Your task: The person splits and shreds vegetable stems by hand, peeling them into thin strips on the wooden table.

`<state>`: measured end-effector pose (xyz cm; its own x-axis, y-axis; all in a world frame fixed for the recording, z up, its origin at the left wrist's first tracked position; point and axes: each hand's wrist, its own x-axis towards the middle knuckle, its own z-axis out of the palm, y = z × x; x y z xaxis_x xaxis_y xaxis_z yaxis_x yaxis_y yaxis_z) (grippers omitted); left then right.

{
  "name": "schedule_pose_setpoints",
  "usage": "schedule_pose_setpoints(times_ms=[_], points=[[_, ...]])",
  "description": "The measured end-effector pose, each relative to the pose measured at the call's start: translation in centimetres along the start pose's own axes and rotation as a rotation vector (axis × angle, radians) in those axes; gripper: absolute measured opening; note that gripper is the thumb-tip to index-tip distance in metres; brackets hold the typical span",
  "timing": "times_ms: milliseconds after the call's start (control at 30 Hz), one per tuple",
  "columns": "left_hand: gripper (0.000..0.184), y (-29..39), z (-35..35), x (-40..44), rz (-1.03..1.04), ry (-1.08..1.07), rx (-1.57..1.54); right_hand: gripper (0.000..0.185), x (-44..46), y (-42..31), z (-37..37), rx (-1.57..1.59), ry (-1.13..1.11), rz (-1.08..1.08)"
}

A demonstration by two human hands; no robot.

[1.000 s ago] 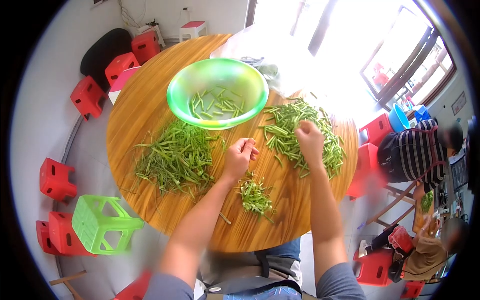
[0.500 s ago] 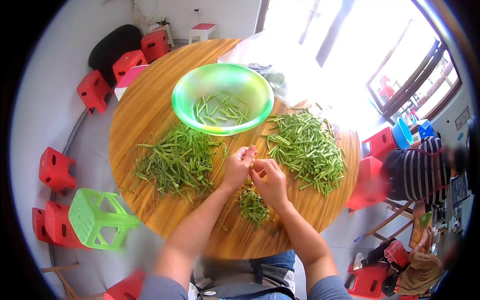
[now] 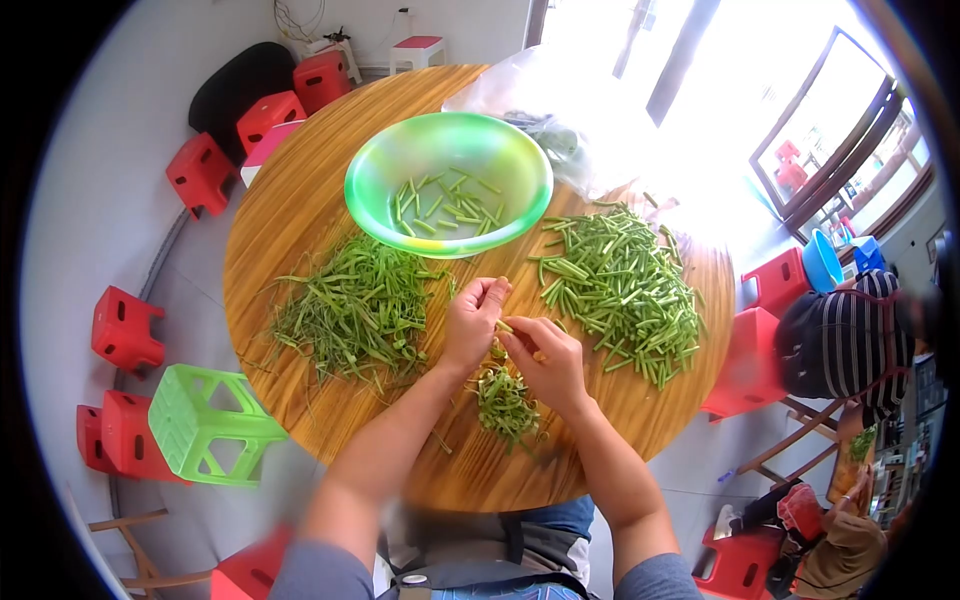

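Over the round table, my left hand (image 3: 472, 325) and my right hand (image 3: 550, 362) meet with bent fingers. A short piece of green stem (image 3: 505, 326) is pinched between their fingertips, and part of it is hidden. Just below my fingers lies a small heap of green scraps and peelings (image 3: 507, 404). Left of my hands spreads a large pile of leafy greens (image 3: 350, 310). To the right is a big pile of cut green stems (image 3: 625, 285). Beyond my hands stands a green and yellow basin (image 3: 366, 222) with several stem pieces (image 3: 450, 208) in it.
A clear plastic bag (image 3: 580, 165) rests at the bright far edge of the wooden table (image 3: 290, 215). A green stool (image 3: 185, 430) and several red stools (image 3: 128, 328) stand at the left. Two people sit at the right, one in a striped top (image 3: 850, 335).
The view has shifted slightly. My fingers have changed their hold a little, and the stem piece between them shows more plainly. The piles look the same.
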<state>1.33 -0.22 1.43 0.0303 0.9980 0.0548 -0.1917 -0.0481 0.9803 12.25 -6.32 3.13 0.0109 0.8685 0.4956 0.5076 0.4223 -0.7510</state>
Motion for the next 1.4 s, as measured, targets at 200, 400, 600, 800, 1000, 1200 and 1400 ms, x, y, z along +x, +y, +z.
schedule_pose_setpoints(times_ms=[200,400,600,800,1000,1200,1400], points=[[0.024,1.6,0.1,-0.7,-0.026,-0.033,0.102,0.013,0.1,0.2,-0.2,-0.055,0.058,0.02],[0.022,0.9,0.0,-0.6,0.018,-0.107,0.059,0.01,0.1,0.2,-0.6,-0.043,-0.006,-0.038],[0.023,0.3,-0.5,0.4,-0.214,-0.069,-0.164,0.017,0.3,0.0,-0.5,0.561,-0.106,0.494],[0.023,1.7,-0.5,-0.2,-0.153,-0.026,-0.024,0.018,0.6,-0.5,-0.9,0.598,-0.212,0.653],[0.022,0.9,-0.4,0.0,-0.093,-0.058,0.028,0.016,0.7,-0.3,-1.2,0.713,-0.249,0.688],[0.021,0.1,-0.5,0.1,0.009,-0.056,0.1,0.016,0.7,-0.3,-1.4,0.663,-0.274,0.716],[0.019,-0.5,-0.4,0.0,0.104,-0.022,0.217,0.015,0.6,-0.1,-1.2,0.614,-0.222,0.733]])
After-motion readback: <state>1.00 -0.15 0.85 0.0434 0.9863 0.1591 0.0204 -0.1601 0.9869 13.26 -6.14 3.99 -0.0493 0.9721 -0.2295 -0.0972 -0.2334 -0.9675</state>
